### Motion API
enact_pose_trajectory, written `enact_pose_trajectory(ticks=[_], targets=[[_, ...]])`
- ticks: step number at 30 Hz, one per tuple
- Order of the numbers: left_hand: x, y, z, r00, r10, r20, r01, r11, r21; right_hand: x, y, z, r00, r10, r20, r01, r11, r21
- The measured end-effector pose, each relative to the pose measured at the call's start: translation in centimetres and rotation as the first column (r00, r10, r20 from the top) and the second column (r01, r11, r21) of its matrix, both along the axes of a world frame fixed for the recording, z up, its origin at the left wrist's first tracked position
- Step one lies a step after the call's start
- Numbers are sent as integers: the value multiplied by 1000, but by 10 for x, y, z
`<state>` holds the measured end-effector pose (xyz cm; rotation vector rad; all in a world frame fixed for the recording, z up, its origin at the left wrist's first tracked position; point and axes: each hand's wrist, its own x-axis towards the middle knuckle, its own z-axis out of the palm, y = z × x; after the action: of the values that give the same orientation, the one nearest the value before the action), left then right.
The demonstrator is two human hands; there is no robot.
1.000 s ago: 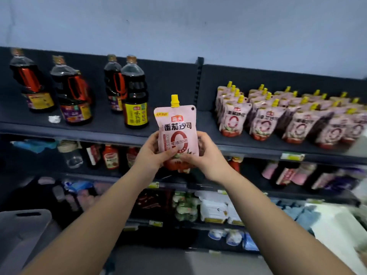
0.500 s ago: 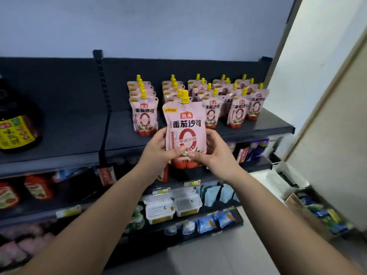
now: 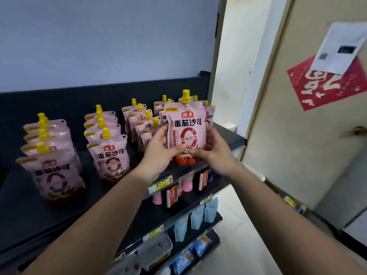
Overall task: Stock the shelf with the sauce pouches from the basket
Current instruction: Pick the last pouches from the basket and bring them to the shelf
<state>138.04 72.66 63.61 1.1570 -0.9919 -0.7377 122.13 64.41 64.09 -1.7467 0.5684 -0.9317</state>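
Observation:
A pink sauce pouch [image 3: 186, 128] with a yellow cap stands upright between both my hands, over the right end of the dark top shelf [image 3: 23, 207]. My left hand [image 3: 158, 149] grips its left edge and my right hand [image 3: 214, 149] grips its right edge, thumbs across the lower front. Several rows of identical pouches stand on the shelf: a left row [image 3: 53, 171], a middle row [image 3: 108, 151] and a further row [image 3: 139, 124] right behind my left hand. The basket is out of view.
A beige door [image 3: 307, 135] with a red paper sign [image 3: 327, 82] and a knob [image 3: 357, 131] stands just right of the shelf end. Lower shelves hold bottles [image 3: 172, 195], blue packets [image 3: 196, 215] and plastic boxes [image 3: 155, 249]. Price tags [image 3: 160, 183] line the shelf edges.
My view swung right along the shelf; the soy sauce bottles left the frame and the door came in. Both hands carried the pouch to the right end of the pouch rows, still holding it.

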Motion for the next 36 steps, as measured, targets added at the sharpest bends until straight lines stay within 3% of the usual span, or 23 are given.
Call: enact_pose_trajectory(ticks=[7, 12, 18, 24, 30, 36], targets=[[-22, -101, -9, 996, -14, 86, 16, 1000, -27, -20, -89, -4, 995, -94, -39, 94, 995, -16], [-45, -175, -27, 990, 66, 127, -59, 997, -58, -32, -171, -18, 994, -73, -83, 71, 997, -29], [-56, -255, -53, 992, 118, 39, -116, 992, -44, -28, -271, -42, 978, 4, -206, -29, 993, -117], [-55, -287, -85, 944, 264, 199, -288, 952, 101, -11, -333, -83, 926, 155, -343, -198, 976, -93], [-50, -278, -103, 883, 136, 449, -302, 898, 321, -10, -352, -111, 887, 261, -382, -300, 953, -45], [-51, -273, -102, 840, 183, 510, -388, 860, 332, -10, -359, -111, 837, 364, -408, -406, 914, -19]])
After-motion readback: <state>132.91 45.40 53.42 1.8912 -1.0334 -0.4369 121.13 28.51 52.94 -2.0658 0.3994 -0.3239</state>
